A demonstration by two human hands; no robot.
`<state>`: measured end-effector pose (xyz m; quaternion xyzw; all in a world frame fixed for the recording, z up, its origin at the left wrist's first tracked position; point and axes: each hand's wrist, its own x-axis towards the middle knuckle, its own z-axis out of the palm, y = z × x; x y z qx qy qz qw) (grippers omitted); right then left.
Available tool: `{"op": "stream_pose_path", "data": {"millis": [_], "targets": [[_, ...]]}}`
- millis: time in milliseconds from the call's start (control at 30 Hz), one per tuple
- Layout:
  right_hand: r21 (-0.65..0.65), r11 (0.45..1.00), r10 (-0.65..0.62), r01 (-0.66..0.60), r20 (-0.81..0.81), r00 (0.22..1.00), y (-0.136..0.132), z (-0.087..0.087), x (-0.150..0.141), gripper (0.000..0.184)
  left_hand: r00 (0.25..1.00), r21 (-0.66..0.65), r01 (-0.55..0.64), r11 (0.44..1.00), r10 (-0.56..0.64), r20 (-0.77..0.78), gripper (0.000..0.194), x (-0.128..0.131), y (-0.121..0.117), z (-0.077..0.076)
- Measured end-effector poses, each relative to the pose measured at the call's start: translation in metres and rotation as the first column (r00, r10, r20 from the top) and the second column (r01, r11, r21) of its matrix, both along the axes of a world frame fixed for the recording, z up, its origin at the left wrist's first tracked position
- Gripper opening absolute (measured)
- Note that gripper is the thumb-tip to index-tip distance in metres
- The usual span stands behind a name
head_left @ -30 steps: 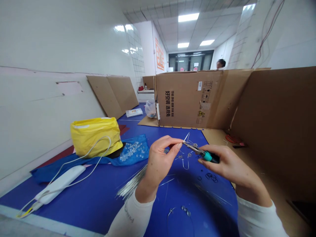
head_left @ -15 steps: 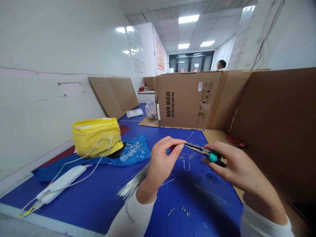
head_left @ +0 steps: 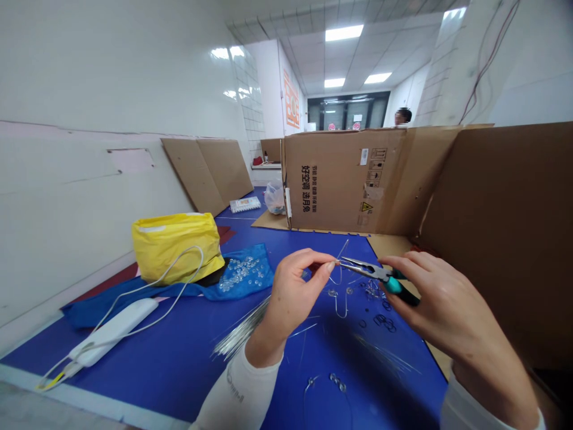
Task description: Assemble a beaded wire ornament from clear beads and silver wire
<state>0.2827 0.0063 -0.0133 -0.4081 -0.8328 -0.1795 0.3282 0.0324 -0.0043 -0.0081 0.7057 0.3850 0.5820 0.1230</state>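
My left hand [head_left: 298, 286] is closed, thumb and index finger pinching a thin bent metal wire [head_left: 341, 275]. In my right hand [head_left: 436, 298] are long-nose pliers [head_left: 373, 272] with teal and black handles. Their jaws stand apart, the tips close to the pinched wire by my left fingertips. Whether the jaws touch the wire I cannot tell. Below them lies a U-shaped wire [head_left: 341, 312] with clear beads near its ends. Black rings [head_left: 385, 323] rest on the blue tabletop [head_left: 250, 394] under my right hand. A bundle of straight wires [head_left: 239, 334] is partly hidden by my left forearm.
Clear beads [head_left: 242, 273] are spread on a blue cloth at left, beside a yellow bag [head_left: 176, 248]. A white power strip [head_left: 114, 331] with its cable lies nearer. Cardboard [head_left: 340, 179] walls off the back and right. More bead-and-wire pieces [head_left: 338, 382] lie in front.
The pliers' jaws have opened, and the pliers with my right hand have shifted slightly right, away from my left fingertips. My left hand keeps its pinch in nearly the same place.
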Motion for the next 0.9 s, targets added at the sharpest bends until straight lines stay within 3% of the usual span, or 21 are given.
{"op": "stream_pose_path", "data": {"millis": [467, 900], "targets": [[-0.041, 0.999, 0.033, -0.031, 0.044, 0.998, 0.0, -0.002, -0.001, 0.028, 0.977, 0.086, -0.086, 0.993, 0.101, -0.189, 0.014, -0.006, 0.0, 0.002], [-0.06, 0.998, 0.022, -0.018, 0.068, 0.997, 0.001, -0.003, -0.006, 0.027, 0.957, 0.087, -0.063, 0.994, 0.085, -0.278, 0.013, -0.011, 0.001, 0.002]]}}
